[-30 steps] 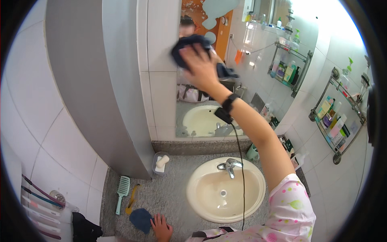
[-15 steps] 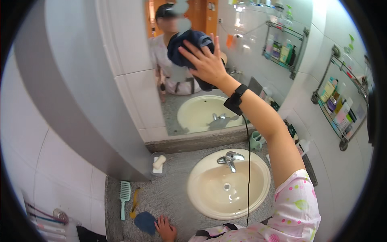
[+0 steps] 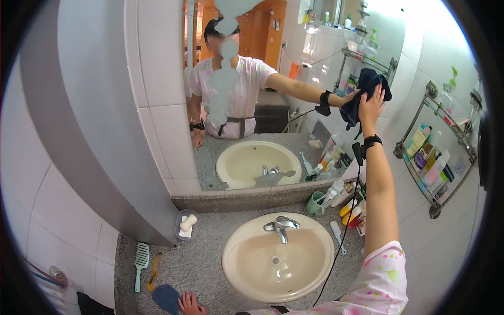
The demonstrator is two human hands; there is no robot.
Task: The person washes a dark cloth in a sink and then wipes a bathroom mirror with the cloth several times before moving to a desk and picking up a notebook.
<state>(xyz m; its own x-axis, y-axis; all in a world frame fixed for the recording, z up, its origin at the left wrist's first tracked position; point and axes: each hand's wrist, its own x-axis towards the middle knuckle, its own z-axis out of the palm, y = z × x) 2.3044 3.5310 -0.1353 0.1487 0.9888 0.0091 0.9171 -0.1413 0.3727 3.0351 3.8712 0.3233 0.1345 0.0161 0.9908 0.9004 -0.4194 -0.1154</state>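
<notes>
Right hand [image 3: 371, 107] holding dark cloth [image 3: 369, 79], pinned against mirror [image 3: 273, 118] near its right edge; fingers laid long over the bunched fabric, not clenched. Thumb side unclear, can't tell if a fold is pinched. Left hand [image 3: 191, 305] grips nothing visible: down on grey counter [image 3: 205, 262], right beside flat blue pad [image 3: 166, 299], contact unclear.

Step looks like wiping glass. To do it well: even palm pressure, cloth opened out flatter, overlapping passes right up to the edge. Pale patches [image 3: 222, 86] on the mirror's left side look like worn backing; harder rubbing probably won't shift them. Watch black cable [image 3: 336, 265] hanging from the wrist box; it could snag bottles [image 3: 353, 212] below.

Counter: stone-look, speckled. 1 oval cream sink [image 3: 227, 257] with chrome faucet [image 3: 282, 226]; soap [image 3: 188, 222] in a clear dish, far left; green hairbrush [image 3: 140, 262] near the left edge; green cup [image 3: 316, 203] behind the sink, to its right.

Room: white tiled walls, grey panel [image 3: 89, 105] at left, 1 glass wall shelf [image 3: 434, 211] with toiletries at right.
</notes>
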